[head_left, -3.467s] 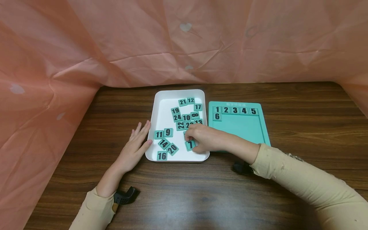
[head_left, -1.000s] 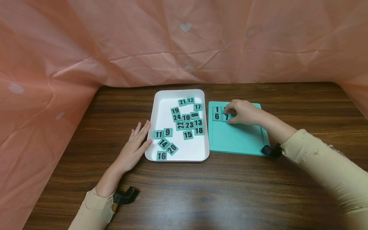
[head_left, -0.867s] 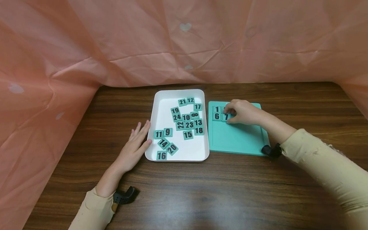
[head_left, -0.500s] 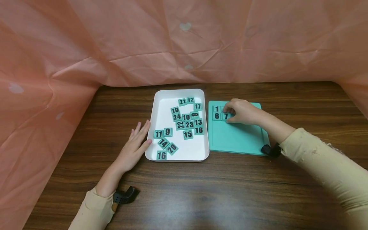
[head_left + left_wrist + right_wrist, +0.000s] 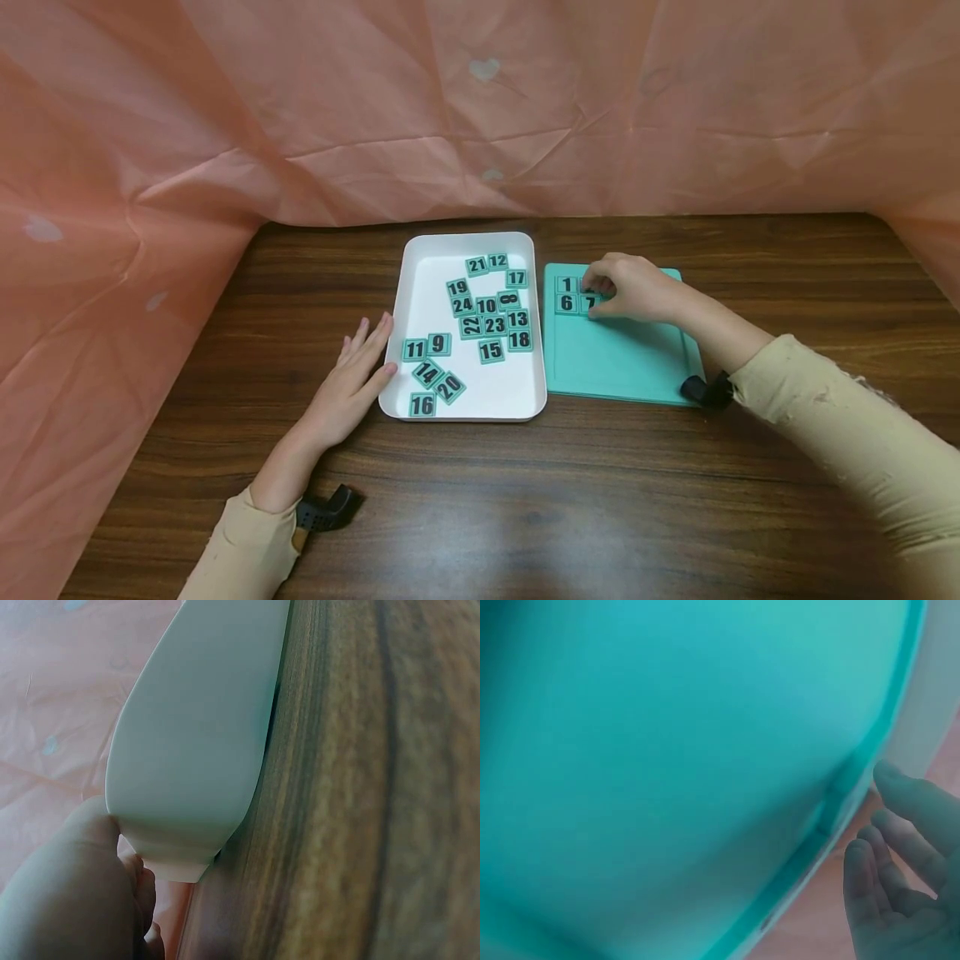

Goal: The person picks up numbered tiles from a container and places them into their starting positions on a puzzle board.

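In the head view, my right hand is over the upper left of the teal number-puzzle board, thumb and fingertips at the edges of the number 7 tile. This tile lies flat beside the 6 tile, below the top row. The hand hides the top-row tiles right of the 1 tile. The right wrist view shows curved fingers at the board's rim. My left hand rests with extended fingers against the left rim of the white tray; the thumb touches its wall in the left wrist view.
Several loose number tiles lie in the tray, among them an 8 turned sideways and a 9. Tray and board stand side by side on the wooden table. A pink curtain hangs behind and at the sides.
My right hand has carried the 7 tile from the tray to the board, beside the 6. Over the last second hand and tile shifted slightly upward. The left hand has stayed put.
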Demonstrator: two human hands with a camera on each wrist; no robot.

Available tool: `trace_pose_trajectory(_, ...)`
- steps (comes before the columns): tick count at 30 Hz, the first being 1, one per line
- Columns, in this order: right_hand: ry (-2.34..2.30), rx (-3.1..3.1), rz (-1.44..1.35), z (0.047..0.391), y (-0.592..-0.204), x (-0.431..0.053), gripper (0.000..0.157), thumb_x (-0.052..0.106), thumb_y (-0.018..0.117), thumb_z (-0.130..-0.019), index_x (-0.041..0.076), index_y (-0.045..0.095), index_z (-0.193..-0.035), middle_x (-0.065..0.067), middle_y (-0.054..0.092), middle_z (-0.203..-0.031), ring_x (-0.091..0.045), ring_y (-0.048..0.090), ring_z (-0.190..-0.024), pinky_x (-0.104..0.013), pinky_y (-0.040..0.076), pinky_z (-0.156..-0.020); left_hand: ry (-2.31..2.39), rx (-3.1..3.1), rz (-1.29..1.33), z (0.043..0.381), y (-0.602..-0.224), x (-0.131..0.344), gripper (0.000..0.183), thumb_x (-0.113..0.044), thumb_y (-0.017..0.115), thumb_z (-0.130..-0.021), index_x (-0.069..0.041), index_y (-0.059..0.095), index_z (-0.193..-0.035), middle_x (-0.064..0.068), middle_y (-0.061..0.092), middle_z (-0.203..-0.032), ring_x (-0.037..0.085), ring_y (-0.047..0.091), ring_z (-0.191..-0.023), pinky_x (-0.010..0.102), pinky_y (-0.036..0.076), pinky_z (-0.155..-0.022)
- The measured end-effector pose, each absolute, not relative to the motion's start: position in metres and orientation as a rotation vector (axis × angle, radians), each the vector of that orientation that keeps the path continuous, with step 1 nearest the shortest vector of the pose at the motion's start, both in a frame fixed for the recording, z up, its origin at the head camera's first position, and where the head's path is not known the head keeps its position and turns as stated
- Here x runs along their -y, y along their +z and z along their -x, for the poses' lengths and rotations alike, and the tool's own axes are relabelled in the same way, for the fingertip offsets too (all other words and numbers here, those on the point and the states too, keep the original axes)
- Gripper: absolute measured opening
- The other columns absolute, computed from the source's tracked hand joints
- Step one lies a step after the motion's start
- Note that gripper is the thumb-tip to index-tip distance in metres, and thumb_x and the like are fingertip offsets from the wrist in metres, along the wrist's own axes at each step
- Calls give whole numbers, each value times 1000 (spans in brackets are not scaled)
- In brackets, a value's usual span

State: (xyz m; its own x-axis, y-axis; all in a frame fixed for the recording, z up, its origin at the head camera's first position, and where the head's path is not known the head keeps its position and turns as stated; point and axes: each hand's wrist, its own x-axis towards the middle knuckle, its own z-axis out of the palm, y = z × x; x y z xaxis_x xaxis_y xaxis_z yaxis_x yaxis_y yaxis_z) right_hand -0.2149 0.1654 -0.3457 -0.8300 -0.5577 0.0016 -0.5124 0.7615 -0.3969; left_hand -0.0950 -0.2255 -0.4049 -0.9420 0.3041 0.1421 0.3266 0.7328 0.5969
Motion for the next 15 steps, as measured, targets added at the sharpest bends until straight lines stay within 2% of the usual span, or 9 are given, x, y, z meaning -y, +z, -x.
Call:
trace_pose_trajectory(9,-741,-2804,961,214,-326,-133,33,17,76,-74,5,64,-102,-10,59,-94,-23,53,-83,-35,47,-72,-1007,2889,521,95,-404,226,57,-34,40,-97,-30,11,-146,-9,13,-151,23,1,-140,49,0,-110)
trace_pose_trajectory(15,-812,-2762,991,219,-327,-106,31,18,73,-77,6,63,-104,-9,60,-97,-22,54,-86,-34,48,-75,-1002,2895,529,95,-406,226,58,-34,40,-97,-29,11,-146,-8,13,-151,22,1,-140,48,0,-110)
